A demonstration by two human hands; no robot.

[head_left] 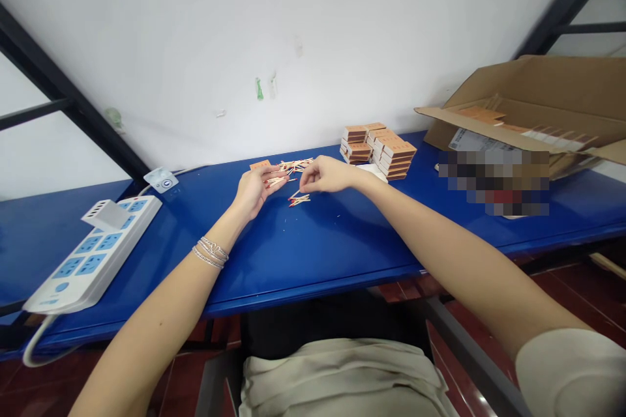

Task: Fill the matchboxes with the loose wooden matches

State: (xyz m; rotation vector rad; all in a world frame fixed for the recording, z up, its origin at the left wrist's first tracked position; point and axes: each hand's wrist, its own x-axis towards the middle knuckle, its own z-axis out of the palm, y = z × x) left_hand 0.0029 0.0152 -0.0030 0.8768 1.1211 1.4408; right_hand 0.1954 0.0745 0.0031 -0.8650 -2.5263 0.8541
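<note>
While left fingers (282, 174) grip matchsticks (276, 181), right fingers (304, 182) pinch shut above loose matches (299, 201); blue table (342, 247), white wall (293, 45) beyond.

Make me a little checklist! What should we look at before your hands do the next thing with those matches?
1. Red-tipped matches at the left hand: ok, they lie across its fingers.
2. Right hand pinching a match: cannot tell, the fingertips are too small to see.
3. Loose matches on the blue table: ok, right below the right hand.
4. Stacked matchboxes: ok, standing in neat piles.
</note>
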